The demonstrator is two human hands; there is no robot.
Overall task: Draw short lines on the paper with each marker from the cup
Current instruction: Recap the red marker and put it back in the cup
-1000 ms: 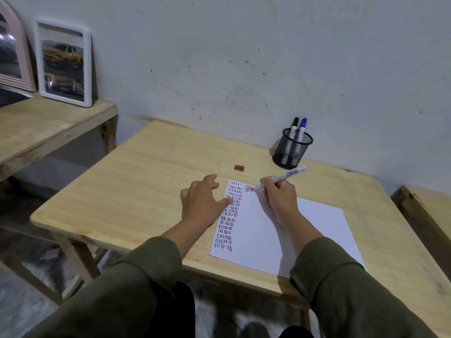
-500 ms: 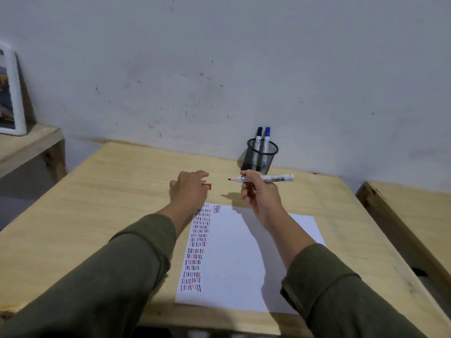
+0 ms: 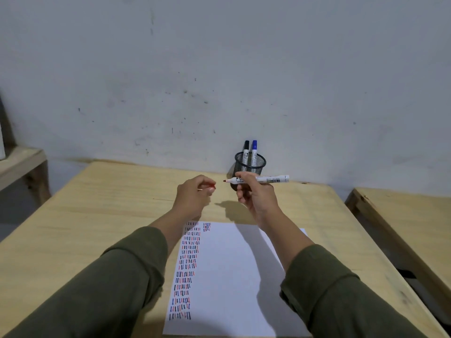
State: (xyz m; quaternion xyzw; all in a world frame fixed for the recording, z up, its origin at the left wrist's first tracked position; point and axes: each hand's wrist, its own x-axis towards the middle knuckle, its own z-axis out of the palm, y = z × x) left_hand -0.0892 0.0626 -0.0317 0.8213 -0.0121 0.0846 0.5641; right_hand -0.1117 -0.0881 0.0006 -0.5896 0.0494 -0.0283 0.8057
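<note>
A white sheet of paper [image 3: 231, 276] lies on the wooden table [image 3: 97, 215], with a column of short red, blue and black lines down its left side. My right hand [image 3: 255, 196] holds an uncapped red marker [image 3: 266, 179] level above the table, tip pointing left. My left hand [image 3: 194, 196] is raised just left of that tip, pinching the small red cap [image 3: 212, 185] in its fingertips. Behind my hands, a black mesh cup [image 3: 250, 164] by the wall holds a black marker [image 3: 246, 150] and a blue marker [image 3: 254, 150].
A grey wall rises right behind the table. A second wooden table [image 3: 402, 215] stands to the right across a narrow gap. A wooden shelf [image 3: 19, 162] sits at the left edge.
My right hand lifted the red marker off the paper and turned it level. My left hand left the paper and picked the red cap up off the table. My view turned right.
</note>
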